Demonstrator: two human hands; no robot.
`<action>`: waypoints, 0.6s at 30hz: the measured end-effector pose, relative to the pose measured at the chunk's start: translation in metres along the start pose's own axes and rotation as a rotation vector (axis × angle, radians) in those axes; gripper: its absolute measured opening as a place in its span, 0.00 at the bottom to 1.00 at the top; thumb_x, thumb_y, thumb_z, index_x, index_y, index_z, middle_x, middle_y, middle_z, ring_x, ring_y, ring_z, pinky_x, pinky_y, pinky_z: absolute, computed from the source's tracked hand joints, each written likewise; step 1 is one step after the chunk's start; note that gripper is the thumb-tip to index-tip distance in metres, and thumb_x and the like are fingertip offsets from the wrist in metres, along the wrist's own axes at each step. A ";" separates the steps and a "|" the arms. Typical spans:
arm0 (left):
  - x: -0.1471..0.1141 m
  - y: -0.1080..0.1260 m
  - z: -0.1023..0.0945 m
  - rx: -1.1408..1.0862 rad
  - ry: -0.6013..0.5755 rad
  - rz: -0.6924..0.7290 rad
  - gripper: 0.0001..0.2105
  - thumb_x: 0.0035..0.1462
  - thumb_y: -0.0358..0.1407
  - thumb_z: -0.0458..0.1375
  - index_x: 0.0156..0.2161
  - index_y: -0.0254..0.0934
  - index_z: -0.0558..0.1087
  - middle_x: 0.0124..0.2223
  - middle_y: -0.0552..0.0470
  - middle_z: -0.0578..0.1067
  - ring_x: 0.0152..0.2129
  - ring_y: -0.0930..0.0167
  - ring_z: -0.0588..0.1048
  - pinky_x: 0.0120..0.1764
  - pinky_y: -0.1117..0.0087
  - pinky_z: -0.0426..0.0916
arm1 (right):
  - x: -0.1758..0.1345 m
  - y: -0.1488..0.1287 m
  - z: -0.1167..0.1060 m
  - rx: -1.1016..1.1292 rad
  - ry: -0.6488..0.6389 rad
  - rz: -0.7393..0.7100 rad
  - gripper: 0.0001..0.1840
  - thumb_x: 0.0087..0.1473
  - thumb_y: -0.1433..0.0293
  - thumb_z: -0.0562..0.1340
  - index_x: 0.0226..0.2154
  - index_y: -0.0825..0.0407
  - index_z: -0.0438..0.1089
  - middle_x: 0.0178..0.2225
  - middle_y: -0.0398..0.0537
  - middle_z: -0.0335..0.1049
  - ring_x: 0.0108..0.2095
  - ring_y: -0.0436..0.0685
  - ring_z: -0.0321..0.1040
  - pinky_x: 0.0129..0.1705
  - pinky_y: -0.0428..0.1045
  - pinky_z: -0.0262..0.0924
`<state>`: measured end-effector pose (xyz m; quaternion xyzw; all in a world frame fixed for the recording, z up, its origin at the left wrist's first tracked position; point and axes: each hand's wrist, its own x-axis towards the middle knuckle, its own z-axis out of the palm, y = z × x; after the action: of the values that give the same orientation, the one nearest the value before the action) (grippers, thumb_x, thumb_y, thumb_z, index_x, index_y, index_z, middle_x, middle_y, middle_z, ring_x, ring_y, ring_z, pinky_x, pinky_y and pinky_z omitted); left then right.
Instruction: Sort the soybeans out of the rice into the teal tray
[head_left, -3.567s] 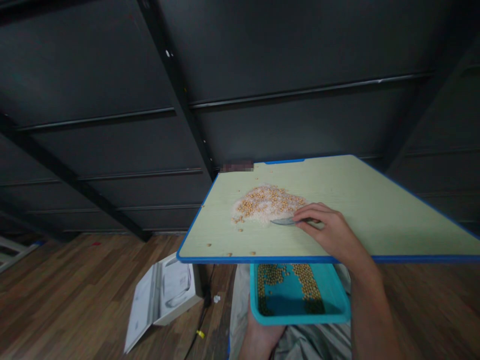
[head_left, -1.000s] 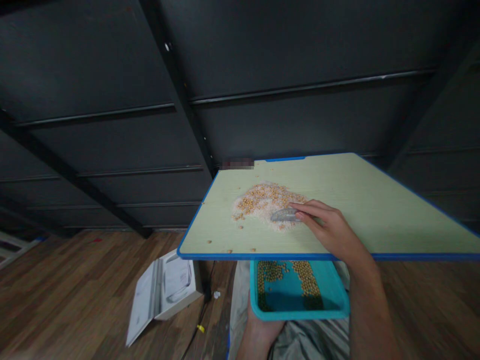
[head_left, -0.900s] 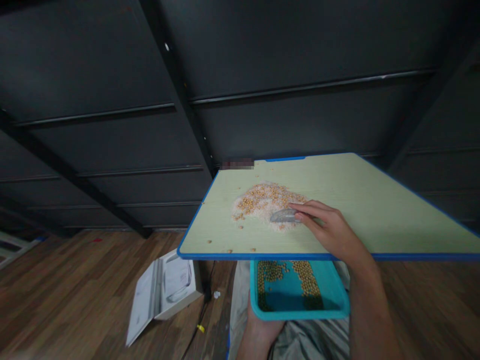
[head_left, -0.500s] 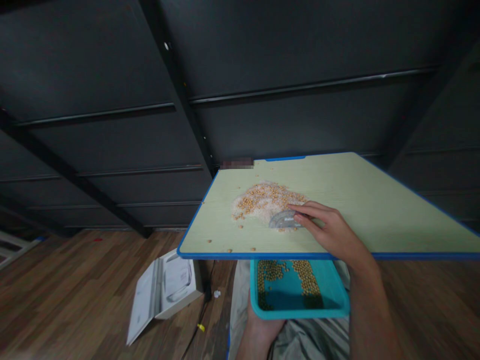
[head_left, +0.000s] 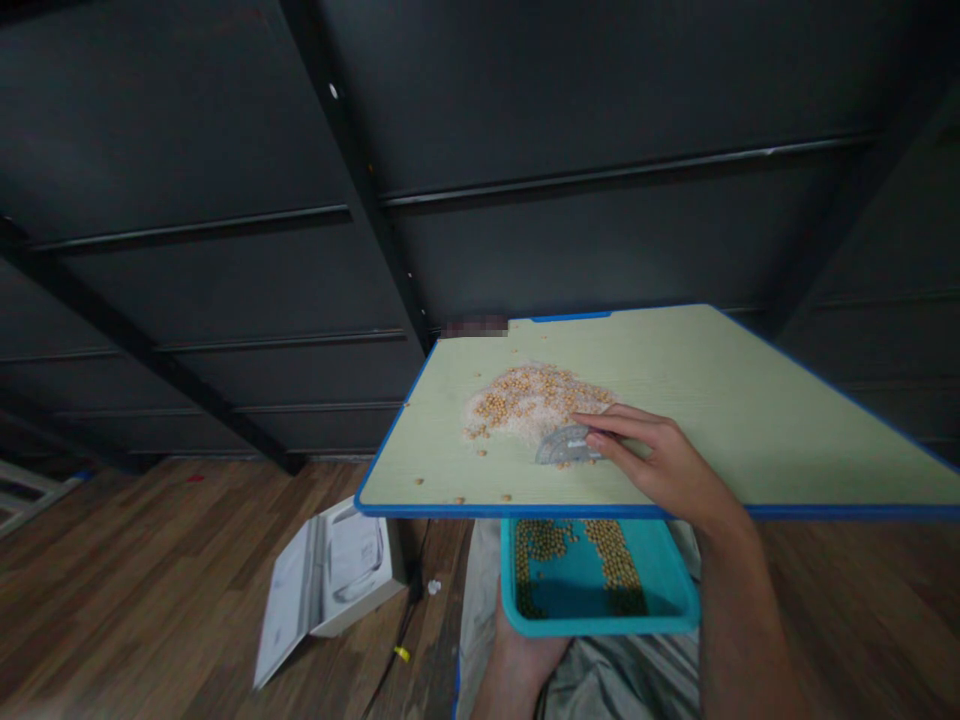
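Note:
My right hand [head_left: 660, 465] rests on a pale green table [head_left: 750, 420] with a blue edge. Its fingers press a clear half-round plastic protractor [head_left: 564, 446], which lies flat at the near edge of a heap of white rice mixed with yellow beans [head_left: 529, 397]. Below the table's front edge my left hand [head_left: 525, 660] holds a teal tray [head_left: 600, 622] from underneath. Two streaks of yellow beans [head_left: 611, 560] lie in that tray. A few loose beans [head_left: 480, 497] are scattered near the table's front edge.
An open white box [head_left: 326, 585] lies on the wooden floor [head_left: 135, 580] to the left, beside a cable and a small yellow piece [head_left: 403, 655]. A dark metal frame and panels [head_left: 360, 200] rise behind the table. Grey cloth [head_left: 600, 685] covers my lap.
The protractor went from standing on edge in the heap to lying flat at its near side, pulled slightly toward me. The tray under the table edge barely moved.

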<state>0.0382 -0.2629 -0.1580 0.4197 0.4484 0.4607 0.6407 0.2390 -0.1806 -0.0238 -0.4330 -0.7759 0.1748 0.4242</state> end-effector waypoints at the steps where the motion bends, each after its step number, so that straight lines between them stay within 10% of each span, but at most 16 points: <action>1: 0.000 0.000 0.000 -0.003 -0.004 0.001 0.23 0.42 0.52 0.68 0.44 0.47 0.79 0.50 0.49 0.85 0.57 0.48 0.75 0.63 0.40 0.66 | 0.000 0.000 0.000 0.003 -0.002 -0.002 0.14 0.66 0.67 0.61 0.52 0.45 0.77 0.50 0.48 0.78 0.50 0.58 0.74 0.54 0.57 0.67; 18: 0.001 -0.006 -0.003 0.017 -0.010 0.013 0.24 0.45 0.55 0.65 0.46 0.48 0.79 0.49 0.48 0.85 0.57 0.49 0.75 0.61 0.41 0.69 | 0.000 -0.002 0.000 0.002 -0.010 0.008 0.14 0.65 0.68 0.61 0.51 0.46 0.77 0.49 0.49 0.78 0.49 0.59 0.74 0.54 0.58 0.66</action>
<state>0.0369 -0.2630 -0.1651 0.4307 0.4463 0.4589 0.6362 0.2378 -0.1821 -0.0226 -0.4349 -0.7761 0.1794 0.4200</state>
